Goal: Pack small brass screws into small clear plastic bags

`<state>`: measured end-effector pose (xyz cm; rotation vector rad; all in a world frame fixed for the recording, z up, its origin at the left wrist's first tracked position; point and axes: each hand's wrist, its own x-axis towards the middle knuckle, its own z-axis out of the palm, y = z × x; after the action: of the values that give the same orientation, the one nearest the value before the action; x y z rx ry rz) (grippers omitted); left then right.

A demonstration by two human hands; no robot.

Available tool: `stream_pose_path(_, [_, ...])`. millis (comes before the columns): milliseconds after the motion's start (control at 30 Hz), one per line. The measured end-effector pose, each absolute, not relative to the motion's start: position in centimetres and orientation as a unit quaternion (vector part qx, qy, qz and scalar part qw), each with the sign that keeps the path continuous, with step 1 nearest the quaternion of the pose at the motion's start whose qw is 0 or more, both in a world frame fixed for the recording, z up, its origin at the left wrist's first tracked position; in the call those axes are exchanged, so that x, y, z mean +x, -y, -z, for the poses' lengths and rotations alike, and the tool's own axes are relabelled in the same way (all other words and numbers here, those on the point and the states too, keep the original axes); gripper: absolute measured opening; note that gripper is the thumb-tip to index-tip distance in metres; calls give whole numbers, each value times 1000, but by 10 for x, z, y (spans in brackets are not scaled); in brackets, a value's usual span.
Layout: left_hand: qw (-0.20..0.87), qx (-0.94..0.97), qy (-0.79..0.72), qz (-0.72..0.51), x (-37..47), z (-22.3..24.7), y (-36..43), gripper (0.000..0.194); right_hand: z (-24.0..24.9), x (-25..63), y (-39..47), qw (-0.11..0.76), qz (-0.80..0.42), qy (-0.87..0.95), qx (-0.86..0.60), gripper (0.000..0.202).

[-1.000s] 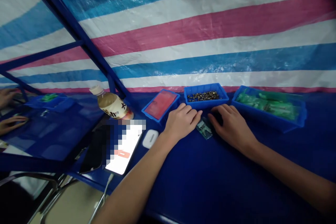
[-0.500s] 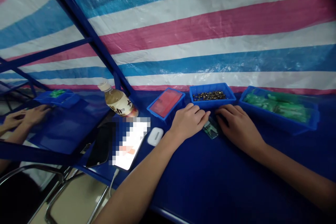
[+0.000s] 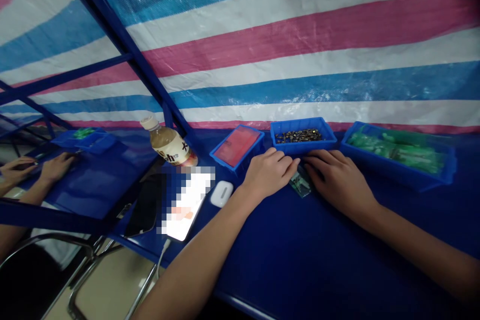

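Note:
A small clear packet [image 3: 301, 184] with something greenish inside lies on the blue table between my hands. My left hand [image 3: 270, 172] is closed, its thumb and forefinger at the packet's upper left edge. From the other side my right hand [image 3: 339, 177] reaches in with bent fingers, thumb and forefinger at the packet's upper right corner. The exact grip of the fingertips is partly hidden. Just behind both hands stands a blue bin [image 3: 303, 149] of small brassy metal parts.
Left of that bin is a blue bin with a flat red piece [image 3: 238, 146]; to the right, a blue bin with green packets [image 3: 397, 152]. A white earbud case [image 3: 221, 194], lit phone [image 3: 189, 215], dark phone [image 3: 142, 212] and drink bottle [image 3: 172, 145] lie left. A co-worker's hands [image 3: 56, 165] show far left.
My right hand has shifted slightly left, closer to the packet and my left hand. My left hand stays in place. The co-worker's hands have moved a little.

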<state>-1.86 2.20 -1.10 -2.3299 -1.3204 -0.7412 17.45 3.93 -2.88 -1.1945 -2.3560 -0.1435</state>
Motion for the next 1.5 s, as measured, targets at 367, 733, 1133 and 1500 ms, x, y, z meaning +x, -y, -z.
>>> stream_pose_path(367, [184,-823,471,258,-19,13,-22,42,39,178,-47,289,-9,856,-428,30])
stream_pose_path(733, [151,-836,471,240,-16,10,-19,40,27,175,-44,393,-124,802,-433,28])
stream_pose_path(1133, [112,-863,454,190,-13,11,-19,30,25,170,-39,433,-304,764,-369,40])
stream_pose_path(1500, [122,-844,477,212,-13,9,-19,32,23,170,-41,359,-256,807,-393,20])
